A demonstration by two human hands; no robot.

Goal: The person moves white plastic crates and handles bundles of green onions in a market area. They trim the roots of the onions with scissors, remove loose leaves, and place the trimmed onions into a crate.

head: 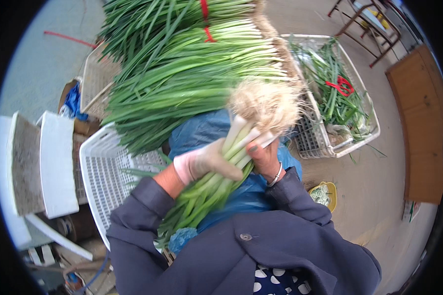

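A bunch of green onions [240, 143] is held upright at a slant between my hands, its stringy roots turned away from me and its leaves hanging toward my lap. My left hand [208, 162], in a pale glove with a pink cuff, wraps the white stems from the left. Bare, with a bangle at the wrist, my right hand [264, 156] grips the same stems just below the roots. Beyond them lies a large pile of green onions [192, 73], roots to the right, some tied with red bands [208, 34]. Blue plastic sheeting [199, 129] covers my lap.
A white plastic crate [96, 184] stands at the left, with another crate [90, 81] behind it. At the right, a crate [373, 121] holds loose leaves and red ties. Near my right arm sits a yellow basket [332, 188]. White foam boxes [59, 166] are at far left.
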